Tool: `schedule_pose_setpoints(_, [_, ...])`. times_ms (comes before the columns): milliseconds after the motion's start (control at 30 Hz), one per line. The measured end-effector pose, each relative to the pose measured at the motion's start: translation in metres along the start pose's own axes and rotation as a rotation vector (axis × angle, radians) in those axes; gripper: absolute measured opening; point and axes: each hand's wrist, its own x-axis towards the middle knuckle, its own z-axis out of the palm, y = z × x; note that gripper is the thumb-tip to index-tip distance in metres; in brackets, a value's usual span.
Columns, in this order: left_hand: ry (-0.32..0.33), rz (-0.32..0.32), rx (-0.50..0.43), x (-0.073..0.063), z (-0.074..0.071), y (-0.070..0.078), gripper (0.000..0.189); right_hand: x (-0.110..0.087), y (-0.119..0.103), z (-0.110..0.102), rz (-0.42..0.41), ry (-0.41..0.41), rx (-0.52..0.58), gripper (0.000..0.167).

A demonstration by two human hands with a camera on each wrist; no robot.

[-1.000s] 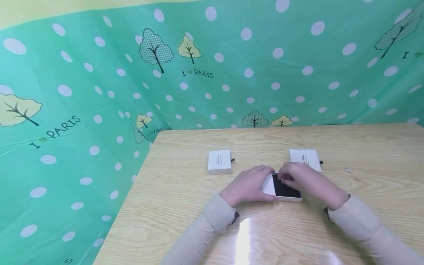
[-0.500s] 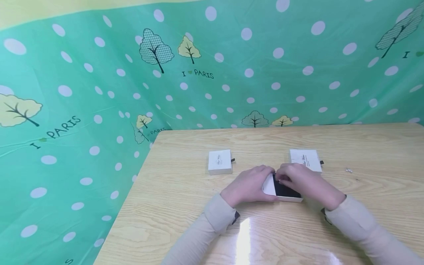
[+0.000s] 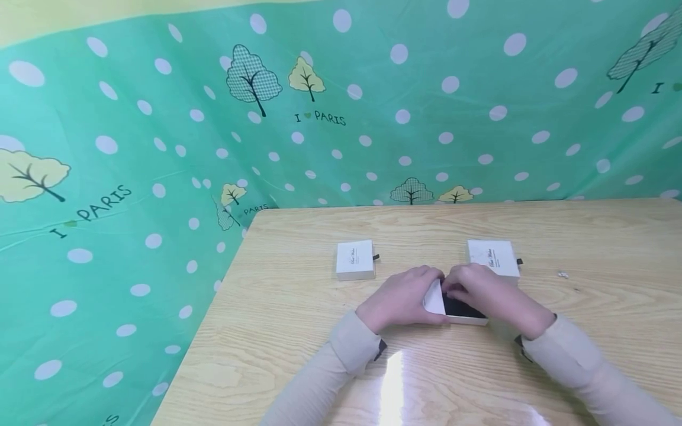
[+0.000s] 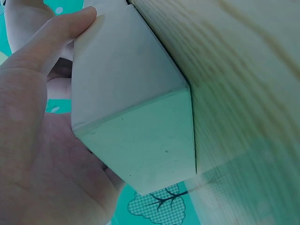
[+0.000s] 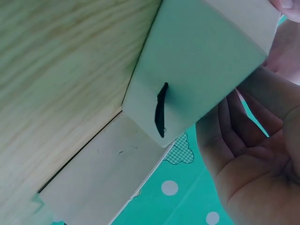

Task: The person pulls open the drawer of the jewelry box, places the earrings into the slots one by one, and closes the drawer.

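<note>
A white drawer-style box (image 3: 434, 299) lies on the table, its drawer partly pulled out to the right with a black lining (image 3: 465, 308) showing. My left hand (image 3: 402, 296) grips the sleeve, thumb along the near side and fingers over the far side. In the left wrist view that thumb lies on the white side wall (image 4: 131, 70). Bent over the drawer, my right hand (image 3: 482, 291) has its curled fingertips down in the black interior; I cannot tell if they pinch anything. A black ribbon tab (image 5: 161, 110) sticks out of the drawer front in the right wrist view.
Two similar white boxes with black tabs stand farther back, a closed box (image 3: 355, 258) at left and another box (image 3: 491, 254) just behind my right hand. Small pale pieces (image 3: 563, 274) lie on the table to the right. A green patterned curtain (image 3: 373, 106) hangs behind the table.
My right fingers have shifted slightly left and deeper into the drawer, towards the sleeve's edge. My left hand and the box hold nearly the same place.
</note>
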Motion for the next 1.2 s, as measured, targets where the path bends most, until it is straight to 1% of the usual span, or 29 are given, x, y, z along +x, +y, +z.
schedule_pose_setpoints(200, [0.008, 0.008, 0.005, -0.0006, 0.0009, -0.0007, 0.074, -0.0014, -0.0011, 0.0007, -0.032, -0.012, 0.015, 0.012])
schedule_pose_setpoints(400, [0.008, 0.007, 0.012, -0.0001, 0.002, -0.0015, 0.076, -0.0022, -0.0014, 0.0002, -0.039, -0.018, 0.004, 0.011])
schedule_pose_setpoints(533, [0.007, 0.004, 0.008, 0.0002, 0.002, -0.0015, 0.076, -0.0038, -0.0017, -0.0008, -0.034, -0.019, -0.027, 0.011])
schedule_pose_setpoints(733, [0.013, 0.004, 0.012, 0.0007, 0.0023, -0.0014, 0.078, -0.0047, -0.0004, -0.0014, -0.057, -0.001, -0.091, 0.012])
schedule_pose_setpoints(867, [0.015, 0.004, 0.012, 0.0008, 0.0023, -0.001, 0.077, -0.0054, 0.0006, -0.0018, -0.044, -0.005, -0.088, 0.013])
schedule_pose_setpoints(1067, [0.012, -0.001, 0.016, 0.0007, 0.0029, -0.0008, 0.077, -0.0042, 0.0003, -0.0023, 0.002, -0.001, -0.078, 0.012])
schedule_pose_setpoints(1200, [0.011, -0.002, 0.024, 0.0008, 0.0024, -0.0005, 0.078, -0.0047, 0.0003, -0.0028, -0.004, 0.013, -0.093, 0.012])
